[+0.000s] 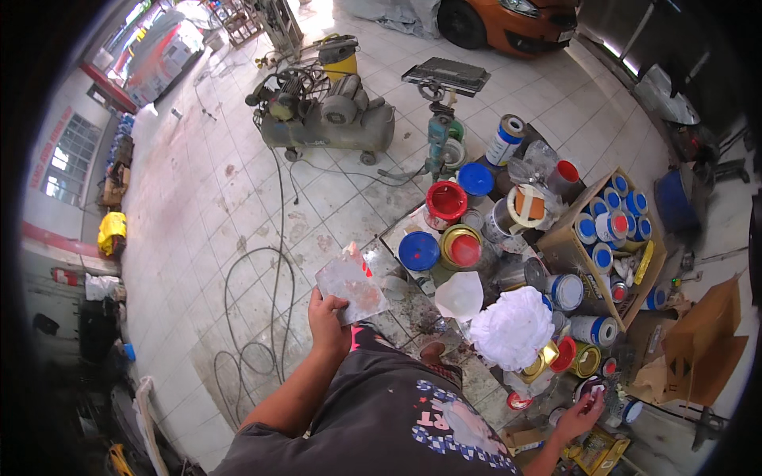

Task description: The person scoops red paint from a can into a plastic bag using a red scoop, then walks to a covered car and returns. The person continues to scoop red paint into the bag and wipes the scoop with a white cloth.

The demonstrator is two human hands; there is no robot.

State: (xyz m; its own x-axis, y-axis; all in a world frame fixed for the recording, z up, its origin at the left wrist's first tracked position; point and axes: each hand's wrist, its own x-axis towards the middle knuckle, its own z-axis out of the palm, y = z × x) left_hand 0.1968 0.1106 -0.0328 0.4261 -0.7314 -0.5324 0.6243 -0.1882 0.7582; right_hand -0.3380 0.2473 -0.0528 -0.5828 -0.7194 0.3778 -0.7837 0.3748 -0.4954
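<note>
My left hand grips a flat, greyish, see-through plate by its near corner, thumb on top. The plate has a red smear along its far right edge and pinkish stains. At the lower right, my right hand reaches in among the tins, fingers bent together around something small and pale that I cannot make out. Just beyond its fingertips is a dark round tin. A bundle of white cloth lies on the cans farther up, next to a white sheet of paper.
Paint tins with a blue lid and a red rim crowd the low table. A cardboard box holds several blue-topped cans. An air compressor stands farther off, and a hose loops over the tiled floor. An orange car is parked beyond.
</note>
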